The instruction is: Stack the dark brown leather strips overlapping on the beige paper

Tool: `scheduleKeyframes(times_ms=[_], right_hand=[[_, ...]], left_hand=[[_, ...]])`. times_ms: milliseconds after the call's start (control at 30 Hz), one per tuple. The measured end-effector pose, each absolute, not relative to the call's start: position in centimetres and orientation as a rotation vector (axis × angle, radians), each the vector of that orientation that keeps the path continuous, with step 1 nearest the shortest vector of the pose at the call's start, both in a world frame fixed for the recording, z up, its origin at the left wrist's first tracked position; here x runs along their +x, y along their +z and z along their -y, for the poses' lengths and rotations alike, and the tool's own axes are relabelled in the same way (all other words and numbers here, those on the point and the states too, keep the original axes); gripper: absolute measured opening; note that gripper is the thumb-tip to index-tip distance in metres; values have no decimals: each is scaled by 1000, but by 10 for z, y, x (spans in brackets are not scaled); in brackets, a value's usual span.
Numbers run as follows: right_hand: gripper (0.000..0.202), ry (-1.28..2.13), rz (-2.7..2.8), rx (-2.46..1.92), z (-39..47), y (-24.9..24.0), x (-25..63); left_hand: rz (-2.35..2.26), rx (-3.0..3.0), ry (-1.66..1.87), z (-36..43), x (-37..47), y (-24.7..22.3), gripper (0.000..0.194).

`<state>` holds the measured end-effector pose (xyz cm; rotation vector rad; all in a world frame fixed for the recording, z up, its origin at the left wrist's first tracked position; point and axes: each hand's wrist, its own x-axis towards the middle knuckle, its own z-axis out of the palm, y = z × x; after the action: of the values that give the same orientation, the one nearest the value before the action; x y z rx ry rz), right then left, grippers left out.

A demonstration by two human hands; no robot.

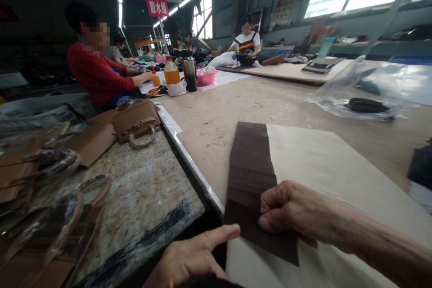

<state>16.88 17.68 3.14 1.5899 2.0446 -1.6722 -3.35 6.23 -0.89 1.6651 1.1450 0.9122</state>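
Note:
Overlapping dark brown leather-like pieces [251, 157] lie in a fanned row on a pale sheet at the table's near edge. My right hand [286, 207] has its thumb and curled fingers pinched on the nearest dark brown piece [245, 220], which sits askew over the others. Low in the view, my left hand [189, 256] has its index finger stretched out, the tip at the left edge of that same piece. The left hand's other fingers are partly cut off by the frame, and I see nothing held in it.
Brown handbags [137, 119] with wrapped handles cover the lower bench [145, 180] on my left. A drink bottle [172, 72], a thermos [189, 72] and a pink basket [205, 77] stand farther back. Clear plastic [337, 94] lies at right. A person in red [97, 72] works at left.

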Motion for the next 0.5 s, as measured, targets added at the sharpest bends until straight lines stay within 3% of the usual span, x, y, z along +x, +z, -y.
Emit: scheduleKeyframes(times_ms=[267,433,500], right_hand=[[14,-1649,-2067,1570,-183,21,168],[14,-1603,-2126,1567,-185,18,167],[13,-1581,-2135,1573,-186,18,165]], left_hand=[[-1066,1788,821,-72,-26,-10,49],[-1122,1835,767,-73,-22,-2,23],[-1104,1840,746,-74,-22,-4,22]])
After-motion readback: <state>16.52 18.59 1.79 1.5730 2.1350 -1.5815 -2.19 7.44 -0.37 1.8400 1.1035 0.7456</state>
